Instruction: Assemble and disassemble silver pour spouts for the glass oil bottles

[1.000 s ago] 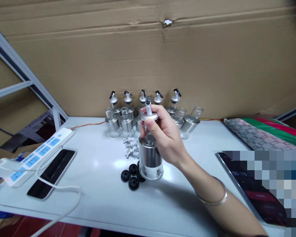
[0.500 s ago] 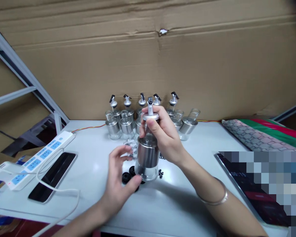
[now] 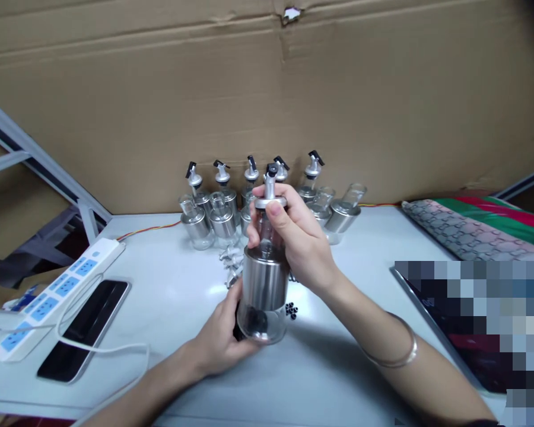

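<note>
Over the white table (image 3: 347, 367) I hold a glass oil bottle (image 3: 264, 279) with a steel sleeve and a silver pour spout on top. My right hand (image 3: 300, 243) is closed round its neck and cap, thumb on the cap's rim. My left hand (image 3: 220, 338) cups the bottle's glass base from the left and below. Black round stoppers (image 3: 254, 320) lie on the table behind the base, seen partly through the glass. Small silver spout parts (image 3: 230, 264) lie just beyond my left hand.
A row of several like bottles (image 3: 225, 204) stands at the back against a cardboard wall; one (image 3: 345, 213) leans over. A white power strip (image 3: 53, 293) and a black phone (image 3: 83, 329) lie at the left. A dark tablet (image 3: 463, 332) and folded cloth (image 3: 476, 228) are at the right.
My left hand came in from below and closed on the bottle's base. The right hand kept its grip on the neck; the bottle shifted slightly toward me.
</note>
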`<state>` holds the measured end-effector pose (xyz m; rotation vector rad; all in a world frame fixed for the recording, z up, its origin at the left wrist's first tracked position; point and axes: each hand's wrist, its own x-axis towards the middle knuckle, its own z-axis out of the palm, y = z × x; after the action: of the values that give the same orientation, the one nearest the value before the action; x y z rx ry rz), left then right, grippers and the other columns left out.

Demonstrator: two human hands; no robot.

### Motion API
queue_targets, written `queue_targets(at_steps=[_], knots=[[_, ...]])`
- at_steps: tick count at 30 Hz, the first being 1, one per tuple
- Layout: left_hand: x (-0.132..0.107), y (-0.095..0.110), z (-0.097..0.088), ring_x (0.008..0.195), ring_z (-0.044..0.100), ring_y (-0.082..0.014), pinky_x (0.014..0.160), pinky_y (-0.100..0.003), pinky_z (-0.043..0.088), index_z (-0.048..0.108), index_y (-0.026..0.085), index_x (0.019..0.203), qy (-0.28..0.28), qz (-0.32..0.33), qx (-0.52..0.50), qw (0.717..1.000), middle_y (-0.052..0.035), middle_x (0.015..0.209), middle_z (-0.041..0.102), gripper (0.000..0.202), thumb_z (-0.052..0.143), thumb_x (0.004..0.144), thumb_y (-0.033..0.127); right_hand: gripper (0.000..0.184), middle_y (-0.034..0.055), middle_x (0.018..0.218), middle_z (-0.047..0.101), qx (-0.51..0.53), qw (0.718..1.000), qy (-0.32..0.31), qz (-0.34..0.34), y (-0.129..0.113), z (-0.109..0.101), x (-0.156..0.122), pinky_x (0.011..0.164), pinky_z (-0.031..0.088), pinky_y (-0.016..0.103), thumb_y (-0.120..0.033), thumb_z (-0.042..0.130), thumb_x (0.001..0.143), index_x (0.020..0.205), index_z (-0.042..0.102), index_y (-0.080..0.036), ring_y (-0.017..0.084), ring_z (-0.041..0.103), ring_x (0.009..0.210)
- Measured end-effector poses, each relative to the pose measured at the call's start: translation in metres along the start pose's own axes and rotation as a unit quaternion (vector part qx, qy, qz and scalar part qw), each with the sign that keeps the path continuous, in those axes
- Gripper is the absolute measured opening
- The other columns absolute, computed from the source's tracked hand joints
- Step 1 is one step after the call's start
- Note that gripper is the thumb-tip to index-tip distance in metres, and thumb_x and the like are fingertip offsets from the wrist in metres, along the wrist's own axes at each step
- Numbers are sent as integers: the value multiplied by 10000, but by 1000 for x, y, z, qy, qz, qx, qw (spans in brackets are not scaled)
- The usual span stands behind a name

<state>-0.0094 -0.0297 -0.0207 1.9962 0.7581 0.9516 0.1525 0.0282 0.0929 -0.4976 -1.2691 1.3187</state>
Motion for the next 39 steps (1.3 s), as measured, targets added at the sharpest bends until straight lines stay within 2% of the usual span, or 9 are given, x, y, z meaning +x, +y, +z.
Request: queue_targets(at_steps=[4,7,8,10,13,16,21,31,39], knots=[[-4,-17,2,1161,542,-254,957,-386,459,-4,274,1494,50,71,126,988,-146,1335,483,751,494,932,276,315,-39,810,484,4,1000,8,7,6,2,0,516,447,212,-493,575,864,1030,461,-251,62,516,571],[0,-16,3,1076,564,-200,893,-345,478,129,395,1462,47,154,92,983,-71,1262,527,639,448,943,203,321,-39,802,490,0,1000,18,11,8,2,1,509,446,213,-504,582,854,1018,465,-254,65,517,567],[2,-11,3,1036,569,-192,868,-330,481,260,395,1418,27,137,63,988,-57,1221,545,542,440,943,207,326,-40,799,491,1,1000,20,15,8,2,1,507,446,213,-512,580,852,1015,465,-253,64,516,562],[8,1,2,916,578,-191,803,-306,488,481,264,1275,-6,2,-22,1000,-68,1069,592,334,441,946,299,343,-42,794,493,3,999,20,27,10,1,0,503,448,212,-528,576,847,1016,465,-251,63,514,551],[14,17,3,867,545,-202,782,-310,476,561,155,1123,-17,-153,-137,978,-67,963,594,392,492,898,468,372,-44,787,495,1,999,19,40,11,1,0,500,452,211,-552,569,840,1021,460,-245,61,514,541],[15,22,5,927,516,-206,845,-319,448,551,151,1114,-9,-193,-198,961,-51,1015,582,443,558,841,500,379,-45,772,495,-6,999,24,48,11,3,-1,495,445,207,-562,565,838,1007,460,-240,57,510,531],[11,19,3,949,507,-204,867,-328,429,512,164,1152,-15,-223,-150,963,-51,1051,574,431,574,843,459,365,-47,756,495,-11,997,45,55,11,5,-3,482,429,211,-562,550,847,986,457,-237,58,511,522],[18,27,1,739,499,-153,665,-257,432,555,160,927,-22,-122,-75,989,-30,818,556,270,529,879,424,419,-56,691,537,6,994,75,83,14,8,-3,455,431,205,-609,559,814,948,449,-228,64,518,485],[8,2,-5,953,538,-203,850,-356,393,673,243,902,-70,85,171,979,-51,1082,627,158,527,867,292,392,-77,616,561,-5,995,51,91,11,7,-4,437,425,228,-633,458,859,1023,405,-281,96,545,440]])
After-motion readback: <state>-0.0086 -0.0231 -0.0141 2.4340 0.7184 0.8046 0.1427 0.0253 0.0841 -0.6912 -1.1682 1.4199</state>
